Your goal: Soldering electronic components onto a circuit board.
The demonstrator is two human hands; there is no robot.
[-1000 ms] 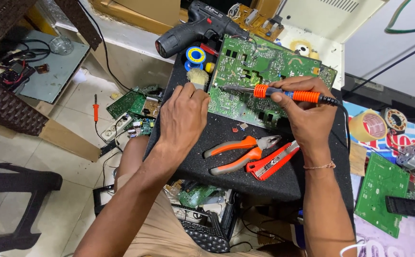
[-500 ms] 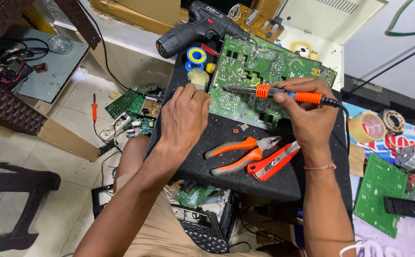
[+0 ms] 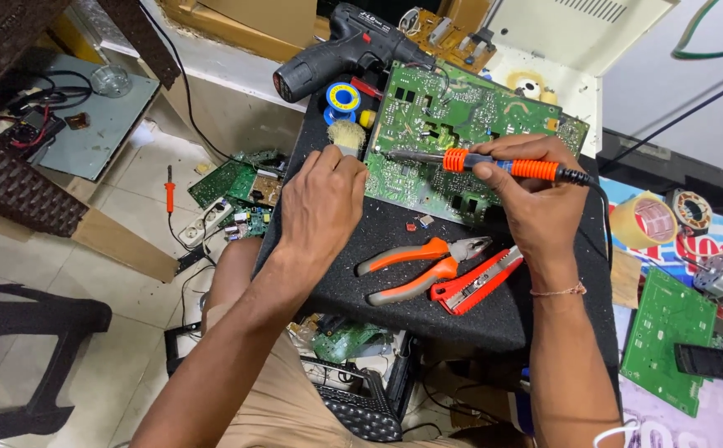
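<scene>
A large green circuit board (image 3: pixel 461 124) lies on a black foam pad (image 3: pixel 453 307) on my lap. My right hand (image 3: pixel 536 199) grips an orange-handled soldering iron (image 3: pixel 494 163) lying across the board, its metal tip pointing left at the board's lower left part. My left hand (image 3: pixel 322 207) rests at the board's left edge with fingers curled, pinching something small I cannot make out, right by a tuft of pale wool-like material (image 3: pixel 346 135).
Orange pliers (image 3: pixel 415 264) and a red utility knife (image 3: pixel 473 280) lie on the pad below the board. A black cordless drill (image 3: pixel 341 50) and blue-yellow solder spool (image 3: pixel 342 97) sit behind. Tape roll (image 3: pixel 642 220), another green board (image 3: pixel 664 336) at right. Boards and screwdriver (image 3: pixel 170 189) on floor.
Both hands stay at the board; the soldering iron tip has shifted slightly along the board's lower left area. Otherwise nothing visibly changed.
</scene>
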